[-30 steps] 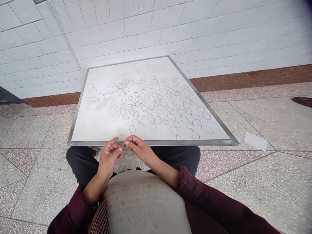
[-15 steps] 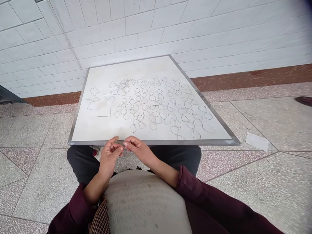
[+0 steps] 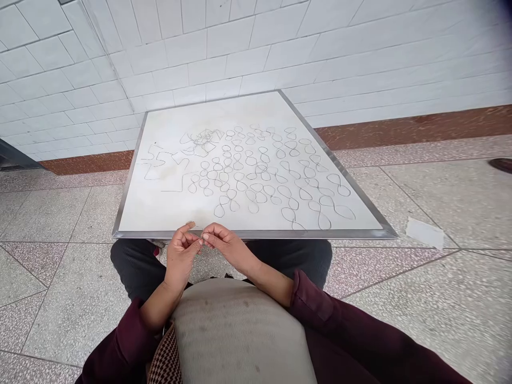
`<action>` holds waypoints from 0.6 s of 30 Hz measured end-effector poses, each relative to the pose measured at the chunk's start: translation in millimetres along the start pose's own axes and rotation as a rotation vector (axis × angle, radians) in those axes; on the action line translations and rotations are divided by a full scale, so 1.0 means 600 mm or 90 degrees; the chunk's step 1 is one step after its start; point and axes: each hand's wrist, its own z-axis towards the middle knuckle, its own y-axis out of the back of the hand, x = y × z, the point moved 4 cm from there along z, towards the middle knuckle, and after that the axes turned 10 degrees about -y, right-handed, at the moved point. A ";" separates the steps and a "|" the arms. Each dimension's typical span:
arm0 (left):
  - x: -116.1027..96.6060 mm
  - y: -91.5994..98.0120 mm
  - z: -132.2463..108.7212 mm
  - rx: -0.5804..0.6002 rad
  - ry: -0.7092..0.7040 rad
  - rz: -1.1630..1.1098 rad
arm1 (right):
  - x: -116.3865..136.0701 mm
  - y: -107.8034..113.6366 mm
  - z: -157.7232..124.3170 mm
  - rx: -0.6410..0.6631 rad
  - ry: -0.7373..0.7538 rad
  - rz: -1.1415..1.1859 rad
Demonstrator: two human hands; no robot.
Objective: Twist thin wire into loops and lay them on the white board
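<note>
My left hand (image 3: 182, 253) and my right hand (image 3: 228, 245) meet at the near edge of the white table (image 3: 160, 213). Thumb and fingers are pinched on both, tip to tip, around a thin wire (image 3: 199, 232) that barely shows; most of it is hidden by the fingers. The left index finger sticks out and has a tan wrap on its tip. Beyond the hands lie many thin wires twisted into figure-eight loops (image 3: 256, 176). A tangled heap of wires (image 3: 205, 137) lies at the back, and several bent wires (image 3: 160, 157) lie apart on the left.
A metal rim (image 3: 288, 233) borders the table, which stands close to a white tiled wall (image 3: 228, 37). My knees are under its near edge. On the speckled floor at right lies a white paper piece (image 3: 424, 233); a dark shoe (image 3: 502, 164) shows at the far right.
The hands stay pinched together in nearly the same place. The wire end that stood out between them shows less now. The view has shifted very slightly.
</note>
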 end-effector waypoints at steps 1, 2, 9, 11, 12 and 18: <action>0.000 0.000 0.000 -0.004 -0.003 0.001 | 0.000 -0.001 0.000 0.003 -0.001 0.002; 0.000 0.001 0.000 -0.007 -0.005 0.001 | 0.000 -0.002 0.000 0.005 -0.002 0.004; 0.007 0.002 -0.001 -0.016 -0.043 -0.008 | 0.001 -0.003 0.000 0.004 0.002 0.013; 0.010 0.002 -0.001 -0.014 -0.048 -0.009 | 0.002 -0.003 0.000 0.000 -0.003 0.012; 0.011 0.002 0.000 -0.014 -0.049 -0.007 | 0.002 -0.004 0.000 -0.001 -0.005 0.011; 0.013 0.002 0.001 -0.022 -0.051 0.006 | 0.002 -0.006 0.001 0.002 -0.006 0.023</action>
